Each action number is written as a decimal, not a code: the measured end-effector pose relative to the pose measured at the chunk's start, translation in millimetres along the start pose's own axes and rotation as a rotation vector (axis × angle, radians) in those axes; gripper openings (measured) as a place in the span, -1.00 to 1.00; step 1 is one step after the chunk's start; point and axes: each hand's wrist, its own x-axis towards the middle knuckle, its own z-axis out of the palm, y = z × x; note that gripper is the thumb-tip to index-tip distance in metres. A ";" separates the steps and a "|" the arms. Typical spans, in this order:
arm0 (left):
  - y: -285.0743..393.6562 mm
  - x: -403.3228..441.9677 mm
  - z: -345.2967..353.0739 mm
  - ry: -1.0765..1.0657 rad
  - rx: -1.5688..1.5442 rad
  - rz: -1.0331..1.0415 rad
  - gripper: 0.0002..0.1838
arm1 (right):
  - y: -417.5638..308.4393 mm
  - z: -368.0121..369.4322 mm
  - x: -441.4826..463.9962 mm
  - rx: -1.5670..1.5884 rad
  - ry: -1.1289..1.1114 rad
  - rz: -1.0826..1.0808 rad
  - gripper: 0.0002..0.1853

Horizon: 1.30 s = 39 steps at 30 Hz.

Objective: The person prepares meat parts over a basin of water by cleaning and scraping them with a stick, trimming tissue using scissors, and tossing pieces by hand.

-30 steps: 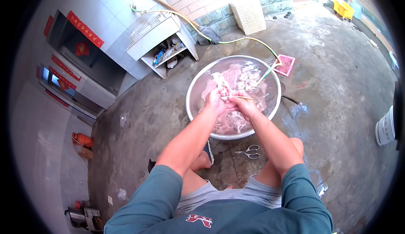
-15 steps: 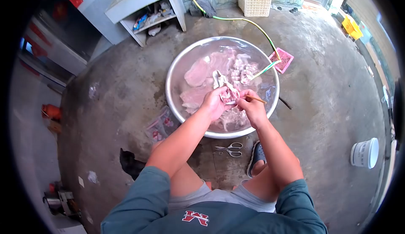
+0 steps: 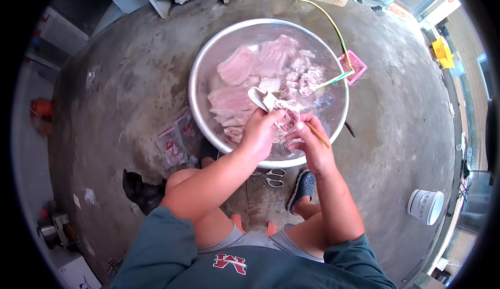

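Note:
A wide metal basin (image 3: 197,97) of water holds pale pink sheets of meat (image 3: 237,66) and a clump of smaller pieces on its right side. Above its near part, my left hand (image 3: 259,132) grips a whitish-pink piece of meat (image 3: 284,113) with a pale flap at its upper left. Close by on the right, my right hand (image 3: 313,142) has a thin brown stick (image 3: 317,134) between its fingers and touches the same piece. The end of a green and yellow hose (image 3: 336,79) reaches over the basin's right rim.
Scissors (image 3: 270,177) lie on the floor below the basin. Plastic bags (image 3: 174,142) and a black cat (image 3: 140,191) are at the left. A pink basket (image 3: 354,66) touches the hose. A white bucket (image 3: 425,206) stands at the right.
The view has tilted down and come nearer, so the basin looks larger. The right hand's fingers are more spread around the stick. The bags and cat show more fully.

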 end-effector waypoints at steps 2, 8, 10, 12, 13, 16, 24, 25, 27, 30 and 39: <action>2.7 -4.2 5.2 0.055 -0.001 -0.025 -0.71 | 8.1 10.7 3.6 -0.048 -0.018 -0.066 -0.65; 8.1 6.2 -5.3 0.019 0.065 -0.151 -0.73 | 16.6 4.1 10.4 0.026 -0.044 -0.008 -0.71; 11.3 5.0 2.5 0.100 0.004 -0.146 -0.70 | 15.2 3.1 11.4 -0.084 -0.007 -0.108 -0.80; 20.5 4.1 6.3 0.154 -0.071 -0.245 -0.70 | 11.5 -6.4 12.7 -0.169 0.042 -0.205 -0.79; 23.3 6.5 -0.6 0.104 -0.097 -0.313 -0.75 | 9.4 -10.2 14.4 -0.179 0.111 -0.266 -0.72; 28.8 9.3 -7.3 -0.002 0.064 -0.242 -0.77 | -5.0 -21.5 14.1 0.023 0.096 -0.361 -0.75; 28.0 2.1 -10.0 -0.069 0.374 -0.161 -0.52 | -19.1 -34.8 2.8 0.064 -0.096 -0.459 -0.88; 28.2 1.9 -9.8 -0.061 0.422 -0.171 -0.51 | -20.5 -31.0 0.0 0.013 -0.089 -0.456 -0.88; 29.0 1.2 -9.1 -0.043 0.520 -0.190 -0.49 | -20.1 -29.2 -3.3 -0.077 -0.088 -0.416 -0.90; 26.2 1.4 -12.7 -0.113 0.557 -0.287 -0.50 | -23.6 -22.9 -5.1 -0.224 -0.092 -0.272 -0.90; 22.7 -1.5 -18.9 -0.241 0.556 -0.405 -0.59 | -15.8 -11.0 -3.5 -0.243 -0.001 -0.321 -0.88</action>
